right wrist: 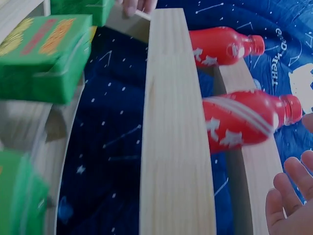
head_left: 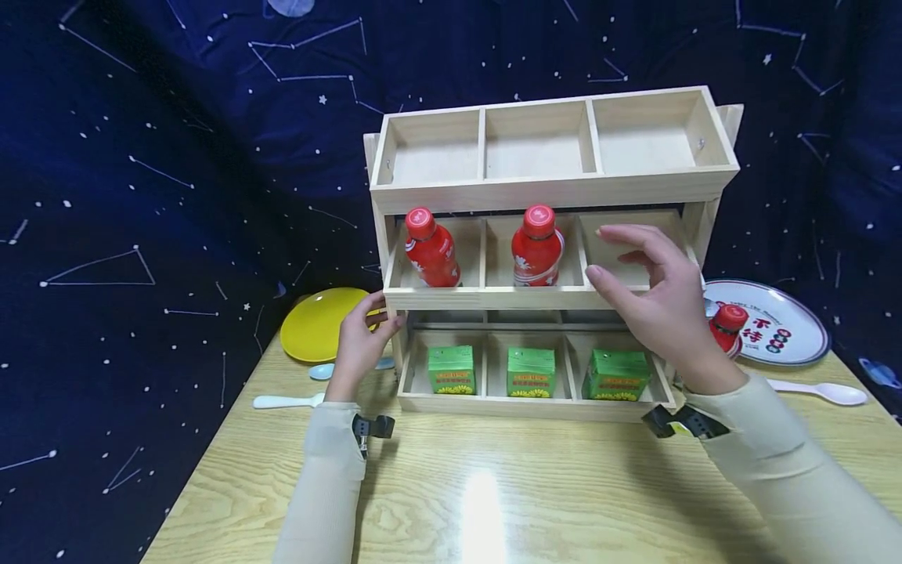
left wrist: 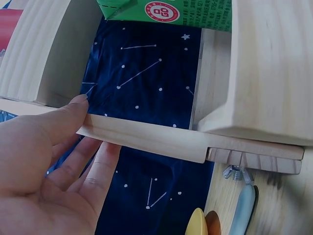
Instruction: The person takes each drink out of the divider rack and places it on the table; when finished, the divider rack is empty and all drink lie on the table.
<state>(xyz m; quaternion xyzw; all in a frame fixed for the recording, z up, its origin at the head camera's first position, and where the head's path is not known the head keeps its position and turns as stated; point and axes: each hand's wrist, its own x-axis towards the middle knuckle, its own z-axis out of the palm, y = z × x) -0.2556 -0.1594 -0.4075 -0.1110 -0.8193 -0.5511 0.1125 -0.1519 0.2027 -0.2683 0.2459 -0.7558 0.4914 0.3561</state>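
Observation:
A three-tier wooden shelf [head_left: 535, 298] stands on the table, each tier split into three compartments. My left hand [head_left: 361, 345] holds its left side upright, thumb on one side of the wooden strip [left wrist: 146, 137] and fingers on the other. Nothing is in my right hand [head_left: 665, 309], fingers spread and slightly bent before the middle tier's right compartment. One red bottle [head_left: 433, 254] stands in that tier's left compartment, another red bottle [head_left: 538, 251] in its centre. Each bottom compartment carries a green carton: left [head_left: 452, 370], middle [head_left: 531, 372], right [head_left: 616, 374].
Right of the shelf, a third red bottle [head_left: 728, 327], partly behind my right wrist, is by a white patterned plate [head_left: 782, 313] and a pale spoon [head_left: 824, 392]. At left are a yellow plate [head_left: 320, 325], a blue spoon [head_left: 322, 371] and a pale utensil handle [head_left: 285, 401].

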